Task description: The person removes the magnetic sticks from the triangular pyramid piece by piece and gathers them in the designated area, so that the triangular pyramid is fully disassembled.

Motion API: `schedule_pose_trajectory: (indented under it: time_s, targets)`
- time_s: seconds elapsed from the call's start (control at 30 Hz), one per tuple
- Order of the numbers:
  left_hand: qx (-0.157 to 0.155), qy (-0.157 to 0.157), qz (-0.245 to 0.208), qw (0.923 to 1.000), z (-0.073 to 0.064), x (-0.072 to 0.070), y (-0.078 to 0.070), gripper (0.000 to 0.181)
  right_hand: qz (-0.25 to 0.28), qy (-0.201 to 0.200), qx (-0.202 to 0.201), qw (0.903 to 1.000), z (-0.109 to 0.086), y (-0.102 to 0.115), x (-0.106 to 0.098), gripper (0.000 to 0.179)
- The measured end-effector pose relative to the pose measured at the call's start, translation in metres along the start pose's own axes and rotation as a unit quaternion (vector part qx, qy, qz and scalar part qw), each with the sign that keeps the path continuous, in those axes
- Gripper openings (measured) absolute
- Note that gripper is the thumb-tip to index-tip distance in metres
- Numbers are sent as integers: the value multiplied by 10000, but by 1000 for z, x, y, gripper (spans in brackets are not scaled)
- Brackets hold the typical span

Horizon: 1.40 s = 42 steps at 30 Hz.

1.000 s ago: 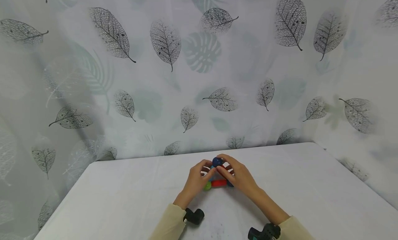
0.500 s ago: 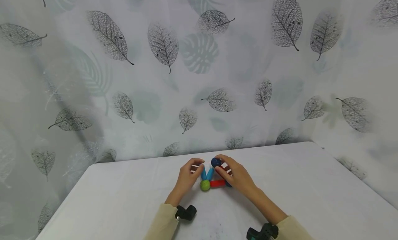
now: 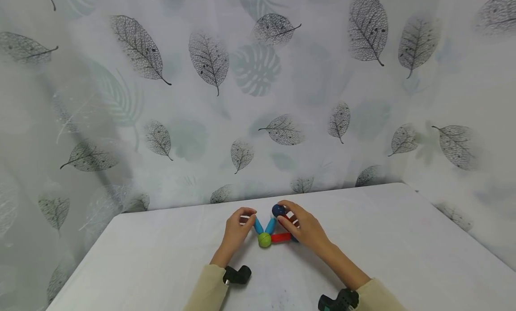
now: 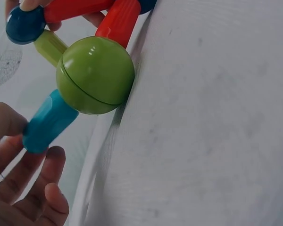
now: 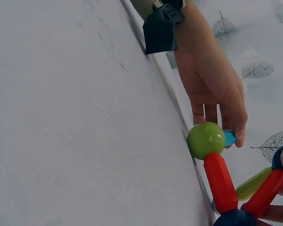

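A toy frame of balls and rods stands on the white table. Its green ball (image 3: 264,240) joins a red rod (image 3: 281,238) and a light blue rod (image 4: 49,121) leaning outward. My left hand (image 3: 238,229) pinches this blue rod's free end between thumb and fingers. A second light blue rod (image 3: 270,226) shows beside it in the head view. My right hand (image 3: 305,224) grips the dark blue ball (image 3: 278,210) at the top. From that ball run another red rod (image 5: 264,190) and a yellow-green rod (image 5: 253,183). A lower dark blue ball (image 5: 235,219) is partly hidden behind my right hand in the head view.
The white-covered table (image 3: 169,257) extends around the frame on all sides. Behind it hangs a pale curtain (image 3: 193,167) printed with leaves. Each wrist bears a dark camera (image 3: 238,274).
My left hand has moved left, away from the top dark blue ball, and the light blue rod it pinches now leans farther left. My right hand stays on the ball.
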<state>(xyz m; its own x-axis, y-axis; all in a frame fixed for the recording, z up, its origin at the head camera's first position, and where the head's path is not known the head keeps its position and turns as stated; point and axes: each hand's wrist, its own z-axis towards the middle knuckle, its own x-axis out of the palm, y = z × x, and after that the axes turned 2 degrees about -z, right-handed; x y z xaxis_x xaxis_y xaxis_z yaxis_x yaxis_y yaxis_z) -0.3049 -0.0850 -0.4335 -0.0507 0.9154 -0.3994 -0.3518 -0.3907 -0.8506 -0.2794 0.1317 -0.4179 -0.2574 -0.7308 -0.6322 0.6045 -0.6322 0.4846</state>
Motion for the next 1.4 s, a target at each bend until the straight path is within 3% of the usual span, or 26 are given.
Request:
schedule_pose_trajectory:
  time_s: [0.17,0.4,0.77,1.0,1.23,1.4]
  targets:
    - [-135,-74,224,9996,0,-2,5,15,2,5,47,10000,1,2,1,45]
    - [-305,69,465,9984,-2,-3,9,13,-7,32,63,10000,0,1,1,44]
    - [-257,159,636,9975,-3,-3,12,10,40,-3,22,10000,0,1,1,44]
    - [90,121,714,9973,-7,3,13,15,36,-85,-29,10000,-3,1,2,47]
    - [195,721,432,9963,-7,4,11,30,-2,-223,-254,9994,-3,0,3,50]
    - [316,1302,469,9899,-8,4,10,40,-25,-258,-345,9991,-3,0,3,48]
